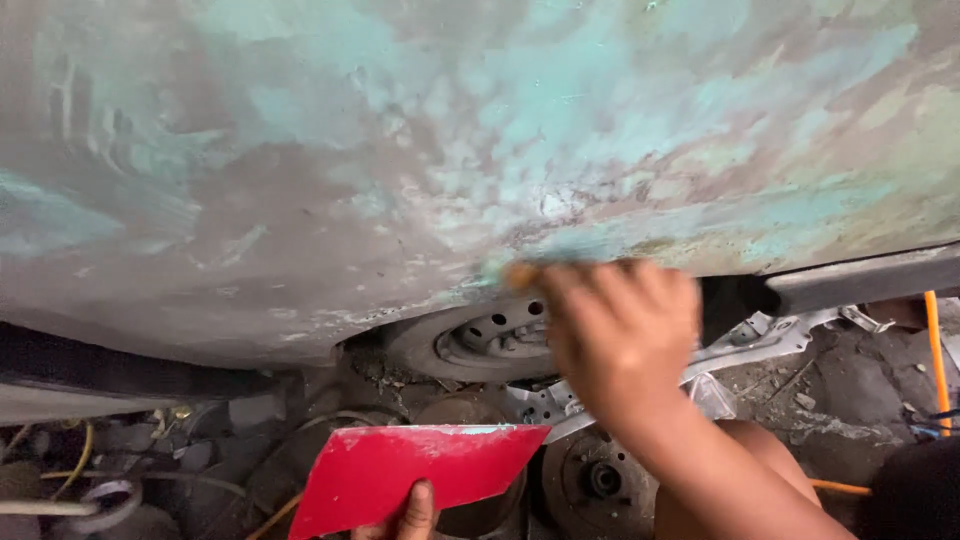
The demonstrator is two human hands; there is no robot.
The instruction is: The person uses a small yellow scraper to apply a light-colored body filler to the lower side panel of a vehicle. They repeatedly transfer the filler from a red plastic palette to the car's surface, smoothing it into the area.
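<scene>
While right hand [620, 335] presses blurred scraper [520, 272], clenched on it, against lower edge of patchy grey-green car panel [400, 170], left hand [405, 515] grips red board [410, 475] low in front, thumb on top. Behind: steel wheel [480, 335], brake disc [600, 480], orange hose [937, 360], wires, rubble. Panel blocks upper view.
</scene>
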